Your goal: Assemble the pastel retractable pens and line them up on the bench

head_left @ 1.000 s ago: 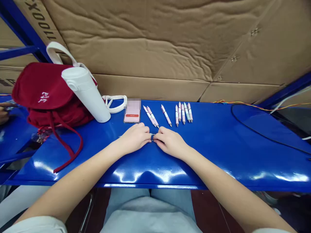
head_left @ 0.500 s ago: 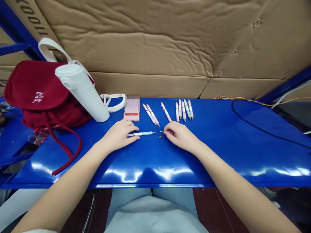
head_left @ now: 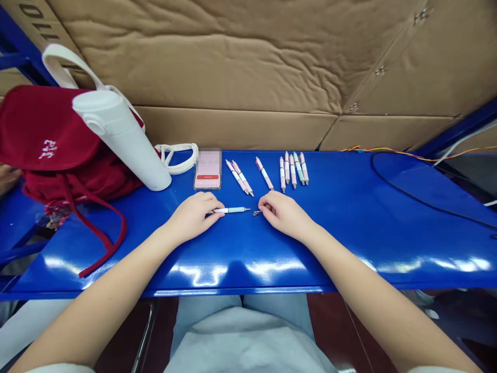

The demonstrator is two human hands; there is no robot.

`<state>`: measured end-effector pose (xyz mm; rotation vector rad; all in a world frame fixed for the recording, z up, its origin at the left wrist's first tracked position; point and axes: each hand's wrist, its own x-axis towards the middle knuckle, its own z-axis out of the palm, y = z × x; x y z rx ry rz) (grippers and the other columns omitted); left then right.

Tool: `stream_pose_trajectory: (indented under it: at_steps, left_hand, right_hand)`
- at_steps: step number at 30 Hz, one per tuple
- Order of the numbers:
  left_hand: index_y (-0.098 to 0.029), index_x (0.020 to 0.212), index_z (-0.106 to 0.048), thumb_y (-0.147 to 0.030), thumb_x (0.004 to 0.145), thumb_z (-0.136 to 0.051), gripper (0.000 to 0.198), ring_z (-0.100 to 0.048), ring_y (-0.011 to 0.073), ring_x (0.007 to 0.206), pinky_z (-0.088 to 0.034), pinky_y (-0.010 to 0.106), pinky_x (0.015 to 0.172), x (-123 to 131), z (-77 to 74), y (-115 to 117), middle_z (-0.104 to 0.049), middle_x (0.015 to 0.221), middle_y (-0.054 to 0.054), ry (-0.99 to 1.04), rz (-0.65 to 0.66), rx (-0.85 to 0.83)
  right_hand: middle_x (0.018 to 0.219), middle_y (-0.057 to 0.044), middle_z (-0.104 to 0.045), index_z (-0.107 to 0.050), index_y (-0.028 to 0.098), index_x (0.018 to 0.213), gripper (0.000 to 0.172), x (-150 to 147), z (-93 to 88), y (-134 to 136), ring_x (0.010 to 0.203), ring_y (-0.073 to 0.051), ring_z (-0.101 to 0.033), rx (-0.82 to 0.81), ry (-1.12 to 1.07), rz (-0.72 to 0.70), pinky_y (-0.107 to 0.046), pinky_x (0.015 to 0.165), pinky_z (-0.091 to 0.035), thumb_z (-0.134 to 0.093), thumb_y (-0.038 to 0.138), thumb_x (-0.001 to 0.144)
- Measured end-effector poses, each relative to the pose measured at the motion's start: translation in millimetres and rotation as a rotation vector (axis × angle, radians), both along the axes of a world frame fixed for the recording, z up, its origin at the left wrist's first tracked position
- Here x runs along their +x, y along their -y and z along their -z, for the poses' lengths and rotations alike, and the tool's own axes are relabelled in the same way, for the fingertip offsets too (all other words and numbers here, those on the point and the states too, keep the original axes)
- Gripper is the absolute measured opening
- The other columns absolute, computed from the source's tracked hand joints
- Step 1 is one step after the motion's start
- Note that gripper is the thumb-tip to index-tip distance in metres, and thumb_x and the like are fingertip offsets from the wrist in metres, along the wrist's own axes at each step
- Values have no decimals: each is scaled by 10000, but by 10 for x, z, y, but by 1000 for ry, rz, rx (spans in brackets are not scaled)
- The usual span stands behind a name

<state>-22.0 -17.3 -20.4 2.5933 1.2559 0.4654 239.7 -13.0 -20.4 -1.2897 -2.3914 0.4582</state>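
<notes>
My left hand (head_left: pixel 192 217) grips a slim pale blue pen (head_left: pixel 231 210) on the blue table, its tip pointing right. My right hand (head_left: pixel 285 215) pinches a small dark metal pen part (head_left: pixel 257 213) at its fingertips, a short gap from the pen's tip. Beyond my hands, several pink and pastel pens (head_left: pixel 293 171) lie side by side in a loose row, tips toward me. The fingers hide part of the pale blue pen's rear end.
A phone in a pink case (head_left: pixel 207 176) lies left of the pens. A white bottle (head_left: pixel 124 140) rests against a dark red bag (head_left: pixel 46 129). Another person's hand (head_left: pixel 8 178) shows at far left. Orange wires (head_left: pixel 392 155) run along the table's back right.
My hands, together at the middle a second ago, have parted, the left with the pale blue pen and the right with the small part. The whole view has shifted slightly.
</notes>
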Motion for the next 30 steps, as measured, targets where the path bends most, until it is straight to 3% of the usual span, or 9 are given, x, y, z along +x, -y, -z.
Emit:
stream_pose_trajectory:
  at_steps: [5, 13, 30]
  left_hand:
    - [-195, 984, -663, -348, 898, -458, 270, -559, 190, 865, -454, 338, 801, -4, -8, 2, -618, 940, 55, 2, 0, 9]
    - [-192, 983, -665, -338, 897, -463, 264, -556, 185, 853, -455, 333, 801, 2, -8, 4, -616, 925, 56, 2, 3, 6]
    - [-194, 981, -666, -321, 891, -474, 247, -556, 188, 865, -449, 333, 800, 42, -19, 23, -613, 944, 50, -9, 4, -2]
  right_hand:
    - [907, -67, -589, -621, 171, 998, 207, 99, -43, 11, 791, -173, -569, -35, 21, -58, -294, 706, -473, -512, 218, 828]
    - [852, -47, -588, -606, 175, 825, 132, 59, -74, 35, 759, -160, -552, -17, 115, -63, -265, 673, -444, -474, 170, 839]
    - [863, -39, -583, -575, 183, 853, 81, -5, -81, 56, 768, -159, -559, -8, 184, 9, -242, 626, -410, -507, 185, 809]
